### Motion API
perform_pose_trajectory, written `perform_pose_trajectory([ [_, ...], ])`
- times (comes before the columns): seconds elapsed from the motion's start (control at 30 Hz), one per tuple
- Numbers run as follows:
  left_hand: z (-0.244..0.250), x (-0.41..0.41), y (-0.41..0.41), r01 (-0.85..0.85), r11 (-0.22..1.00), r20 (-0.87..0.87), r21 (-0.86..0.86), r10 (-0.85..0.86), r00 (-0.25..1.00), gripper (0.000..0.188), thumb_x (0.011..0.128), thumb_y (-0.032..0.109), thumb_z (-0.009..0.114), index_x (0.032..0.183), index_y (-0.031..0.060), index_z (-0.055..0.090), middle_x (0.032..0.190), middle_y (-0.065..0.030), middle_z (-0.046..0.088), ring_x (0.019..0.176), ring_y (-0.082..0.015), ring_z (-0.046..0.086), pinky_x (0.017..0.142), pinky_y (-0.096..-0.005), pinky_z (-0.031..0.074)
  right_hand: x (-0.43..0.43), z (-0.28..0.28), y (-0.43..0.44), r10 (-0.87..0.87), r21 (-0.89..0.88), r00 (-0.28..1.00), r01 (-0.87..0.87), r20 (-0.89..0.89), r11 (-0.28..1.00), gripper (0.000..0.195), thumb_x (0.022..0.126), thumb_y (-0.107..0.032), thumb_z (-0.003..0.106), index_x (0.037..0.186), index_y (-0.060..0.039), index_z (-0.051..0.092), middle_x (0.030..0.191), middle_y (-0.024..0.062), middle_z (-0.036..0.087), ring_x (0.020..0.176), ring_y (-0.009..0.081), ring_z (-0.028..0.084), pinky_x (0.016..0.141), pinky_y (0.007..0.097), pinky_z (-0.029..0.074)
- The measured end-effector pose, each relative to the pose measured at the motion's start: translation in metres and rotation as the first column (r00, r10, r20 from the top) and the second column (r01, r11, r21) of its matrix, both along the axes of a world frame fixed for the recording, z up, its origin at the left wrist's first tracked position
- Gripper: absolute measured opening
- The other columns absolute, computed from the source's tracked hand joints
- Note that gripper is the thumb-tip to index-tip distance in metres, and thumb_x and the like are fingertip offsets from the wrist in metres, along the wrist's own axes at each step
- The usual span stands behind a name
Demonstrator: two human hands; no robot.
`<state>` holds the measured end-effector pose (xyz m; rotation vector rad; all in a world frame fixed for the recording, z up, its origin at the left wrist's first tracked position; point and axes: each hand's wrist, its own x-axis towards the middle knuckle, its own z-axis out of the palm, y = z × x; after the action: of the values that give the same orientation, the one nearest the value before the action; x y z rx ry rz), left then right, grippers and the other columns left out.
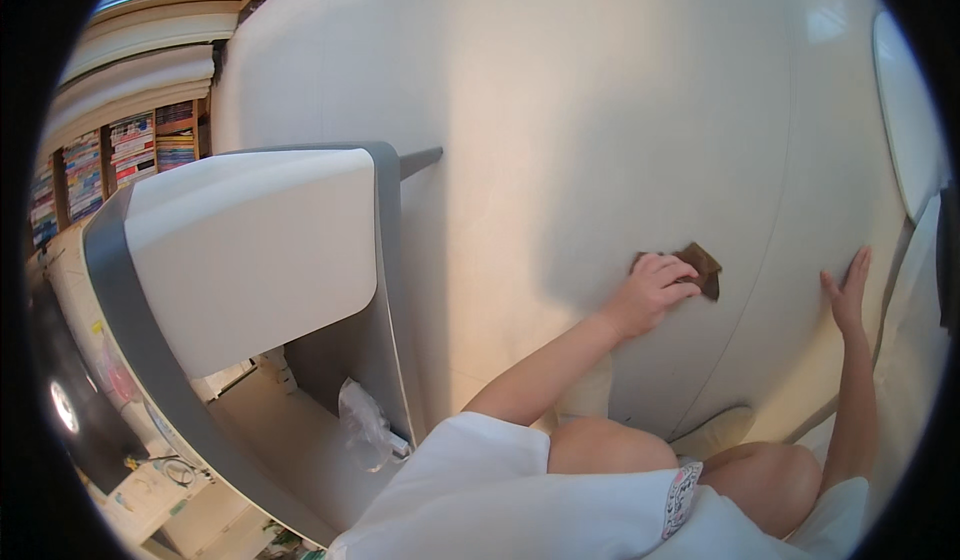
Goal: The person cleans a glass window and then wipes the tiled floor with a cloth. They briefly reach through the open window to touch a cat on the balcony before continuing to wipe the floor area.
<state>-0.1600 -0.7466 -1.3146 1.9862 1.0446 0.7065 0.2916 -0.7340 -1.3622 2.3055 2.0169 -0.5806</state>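
Observation:
My left hand (654,290) presses a folded brown cloth (703,269) against the pale, smooth floor (510,185). The fingers bend over the cloth, and its corners stick out on both sides of them. Off to the right, my right hand (847,293) lies with its palm towards the floor near its right edge, thumb spread from the fingers, holding nothing. Between my arms are my bent bare knees (611,444). A thin curved seam runs along the floor between the two hands.
A white and grey furniture unit (255,252) stands at the left, with a clear plastic bag (364,417) in its lower opening. Bookshelves (135,147) line the far left, below a window. A white, round-edged panel (904,109) is at the right rim.

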Motion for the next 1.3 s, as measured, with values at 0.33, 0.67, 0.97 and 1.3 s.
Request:
perform_pose_trajectory([
  [0.33, -0.031, -0.220, 0.182, -0.684, 0.231, -0.163, 0.692, 0.973, 0.164, 0.022, 0.086, 0.003, 0.042, 0.102, -0.0056, 0.055, 0.101, -0.0201, 0.059, 0.092, -0.0346, 0.055, 0.081, -0.0416, 0.043, -0.018, -0.001, 0.001, -0.019, 0.001, 0.999, 0.019, -0.032, 1.000, 0.095, 0.079, -0.031, 0.065, 0.141, 0.0052, 0.004, 0.147, 0.0256, 0.002, 0.138, 0.0355, 0.001, 0.112, 0.0404, 0.006],
  [0.67, -0.021, 0.044, 0.020, -0.037, 0.962, 0.035, 0.271, 0.029, 0.999, 0.026, 0.078, 0.003, 0.055, 0.104, 0.0052, 0.061, 0.105, -0.0093, 0.060, 0.099, -0.0270, 0.056, 0.086, -0.0402, 0.042, -0.027, 0.030, 0.003, -0.150, -0.240, 0.985, 0.168, 0.090, 0.956, 0.098, 0.078, -0.039, 0.067, 0.140, 0.0062, 0.006, 0.147, 0.0248, 0.003, 0.138, 0.0355, 0.002, 0.111, 0.0410, 0.008],
  [0.97, 0.022, -0.084, 0.151, -0.641, 0.743, 0.023, 0.191, 0.649, 0.760, 0.034, 0.089, 0.005, 0.045, 0.123, -0.0016, 0.049, 0.120, -0.0163, 0.053, 0.111, -0.0292, 0.050, 0.096, -0.0380, 0.038, -0.030, 0.029, -0.001, -0.176, -0.104, 0.984, 0.178, 0.028, 0.979, 0.100, 0.074, -0.037, 0.070, 0.142, -0.0005, 0.007, 0.148, 0.0213, 0.006, 0.138, 0.0330, 0.006, 0.110, 0.0404, 0.013],
  [1.3, -0.037, -0.068, 0.214, -0.525, 0.794, -0.080, 0.306, 0.571, 0.817, 0.026, 0.087, 0.007, 0.047, 0.109, -0.0006, 0.059, 0.112, -0.0154, 0.060, 0.109, -0.0318, 0.053, 0.098, -0.0371, 0.037, -0.046, 0.041, 0.002, -0.169, -0.096, 0.985, 0.170, 0.019, 0.981, 0.101, 0.072, -0.034, 0.072, 0.141, 0.0021, 0.008, 0.147, 0.0242, 0.007, 0.137, 0.0359, 0.007, 0.110, 0.0403, 0.013],
])
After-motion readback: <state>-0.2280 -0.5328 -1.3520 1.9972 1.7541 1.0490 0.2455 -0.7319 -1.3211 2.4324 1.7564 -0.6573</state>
